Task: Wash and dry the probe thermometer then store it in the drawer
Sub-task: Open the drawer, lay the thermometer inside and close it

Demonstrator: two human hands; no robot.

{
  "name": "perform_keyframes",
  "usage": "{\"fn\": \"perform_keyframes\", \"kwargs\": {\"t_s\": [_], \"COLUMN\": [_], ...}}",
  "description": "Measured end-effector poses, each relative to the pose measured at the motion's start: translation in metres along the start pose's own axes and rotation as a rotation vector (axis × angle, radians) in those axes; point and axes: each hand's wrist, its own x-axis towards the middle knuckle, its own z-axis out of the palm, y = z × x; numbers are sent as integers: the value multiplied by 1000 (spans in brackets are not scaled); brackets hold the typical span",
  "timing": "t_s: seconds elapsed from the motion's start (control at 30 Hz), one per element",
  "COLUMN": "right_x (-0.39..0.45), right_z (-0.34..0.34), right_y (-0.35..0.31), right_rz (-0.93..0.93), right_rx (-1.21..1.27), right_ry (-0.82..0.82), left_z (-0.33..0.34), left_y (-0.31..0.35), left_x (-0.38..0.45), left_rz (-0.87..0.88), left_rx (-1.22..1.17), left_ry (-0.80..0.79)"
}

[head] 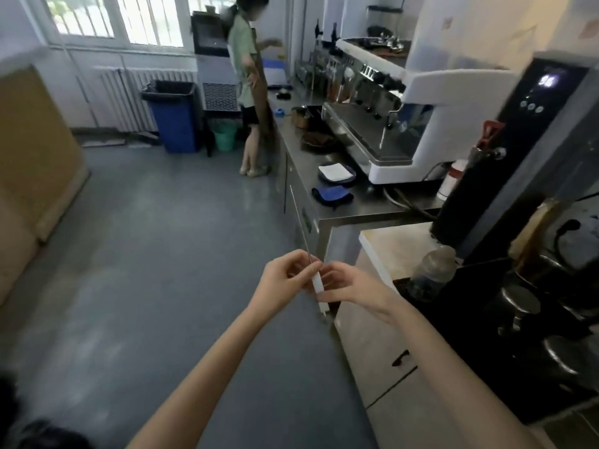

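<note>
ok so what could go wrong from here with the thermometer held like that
Both hands, the left hand and right hand, pinch the probe thermometer by its white handle over bare floor, so a slip would probably drop it. Its thin metal probe points up and away, toward the steel counter; it could snag the edge or bend. Another person stands further along the counter, so walking there tip-first risks a poke.

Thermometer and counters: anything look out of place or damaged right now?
Nothing damaged shows. The thermometer is held in both hands, left hand and right hand, over the floor, its thin probe pointing up and away. A blue cloth lies crumpled at the steel counter's edge. The picture is blurred.
</note>
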Motion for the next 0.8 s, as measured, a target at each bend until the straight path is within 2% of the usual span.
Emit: {"fn": "perform_keyframes", "kwargs": {"t_s": [0.3, 0.8], "right_x": [83, 170], "right_z": [109, 277], "right_y": [-31, -60], "right_rz": [-11, -70], "right_rx": [-121, -371], "right_ry": [-256, -725], "left_z": [-112, -219], "left_y": [-47, -103], "left_x": [-54, -168], "left_rz": [-127, -430], "left_rx": [-17, -40], "left_ry": [228, 655]}}
